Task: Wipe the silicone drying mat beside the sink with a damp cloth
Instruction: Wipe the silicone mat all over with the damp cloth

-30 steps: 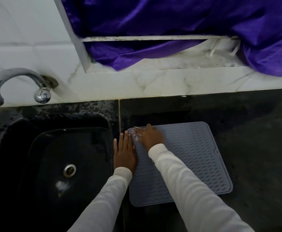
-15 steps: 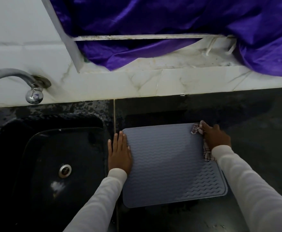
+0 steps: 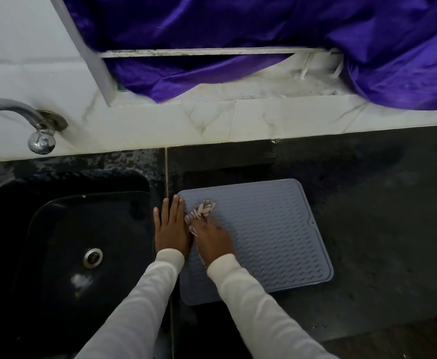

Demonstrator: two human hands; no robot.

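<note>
Right hand (image 3: pixel 213 240): presses the striped cloth (image 3: pixel 201 212) onto the mat, fingers curled over it
Left hand (image 3: pixel 170 228): flat, fingers straight, pinning the mat's left edge
Mat (image 3: pixel 269 234): grey silicone, likely soft and floppy, on the dark counter (image 3: pixel 380 216) just right of the sink (image 3: pixel 82 229); best steadied at its edge

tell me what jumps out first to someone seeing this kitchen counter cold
The shiny purple fabric draped over the white window ledge at the top catches the eye first. Below it, a grey ribbed silicone mat lies on the black counter just right of the black sink. There the right hand presses a striped cloth onto the mat's left part, while the left hand lies flat along the mat's left edge.
</note>
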